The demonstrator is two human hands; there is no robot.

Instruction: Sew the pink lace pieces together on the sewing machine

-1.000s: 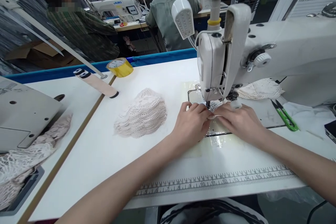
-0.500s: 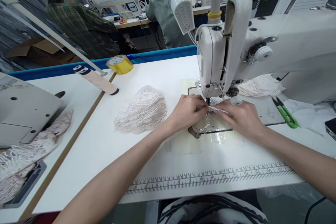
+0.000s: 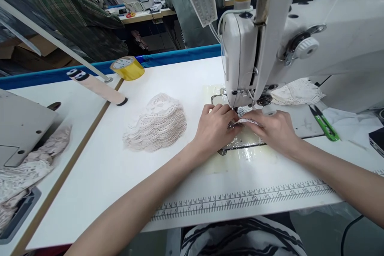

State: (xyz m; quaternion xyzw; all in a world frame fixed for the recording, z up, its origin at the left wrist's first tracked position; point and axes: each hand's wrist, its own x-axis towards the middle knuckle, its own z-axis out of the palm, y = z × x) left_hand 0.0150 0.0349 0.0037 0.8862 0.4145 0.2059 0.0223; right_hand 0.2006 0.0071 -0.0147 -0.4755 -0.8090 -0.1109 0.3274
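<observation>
Both my hands meet under the head of the white sewing machine (image 3: 240, 60). My left hand (image 3: 216, 128) pinches a small pale lace piece (image 3: 247, 121) at the needle plate (image 3: 249, 142). My right hand (image 3: 274, 130) lies on the same lace piece with fingers pressed together, holding it down just in front of the presser foot. A pile of lace pieces (image 3: 157, 124) sits on the white table (image 3: 120, 168) to the left of my left hand.
Green thread snips (image 3: 325, 123) lie right of the machine, with more lace (image 3: 297, 92) behind it. A yellow tape roll (image 3: 127, 68) and a pink tube (image 3: 99, 87) sit at the far left. A ruler strip (image 3: 246, 200) runs along the front edge. Other people sit at machines behind.
Both hands have stayed at the needle, drawing closer together over the lace piece. The view has shifted nearer and lower toward the machine.
</observation>
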